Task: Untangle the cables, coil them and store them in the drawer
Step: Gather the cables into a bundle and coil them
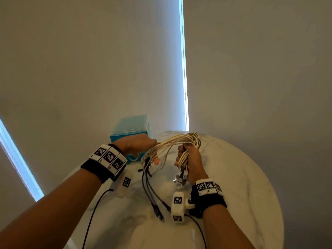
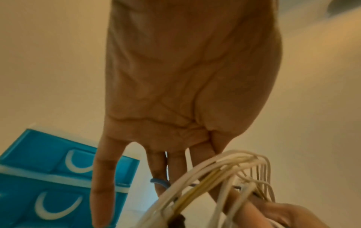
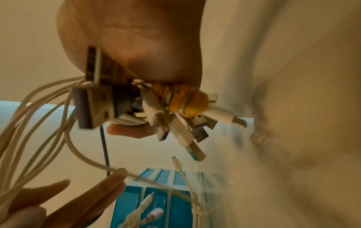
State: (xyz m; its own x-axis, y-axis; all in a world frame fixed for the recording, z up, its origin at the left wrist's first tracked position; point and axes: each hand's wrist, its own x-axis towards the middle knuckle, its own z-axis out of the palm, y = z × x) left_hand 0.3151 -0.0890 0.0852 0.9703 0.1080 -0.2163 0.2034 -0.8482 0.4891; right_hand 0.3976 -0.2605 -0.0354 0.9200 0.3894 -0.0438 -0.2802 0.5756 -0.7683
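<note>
My right hand (image 1: 182, 159) grips a bundle of white and yellow cables (image 1: 179, 141) above the table, loops arching away from me. In the right wrist view several USB plugs (image 3: 175, 111) stick out below the right hand (image 3: 129, 131). My left hand (image 1: 152, 151) reaches into the loops from the left with straight fingers. In the left wrist view the left hand (image 2: 148, 169) points down behind the cable loops (image 2: 224, 166). One left fingertip (image 3: 115, 177) touches a white strand. Dark cables (image 1: 147, 186) hang from the bundle, their plugs (image 1: 158, 212) lying on the table.
A blue drawer unit (image 1: 131, 130) with white curved handles (image 2: 56, 208) stands at the back left of the round marble table (image 1: 233, 177), its drawers shut. Black wrist-camera leads (image 1: 95, 209) trail over the table's near side. Blinds hang behind the table.
</note>
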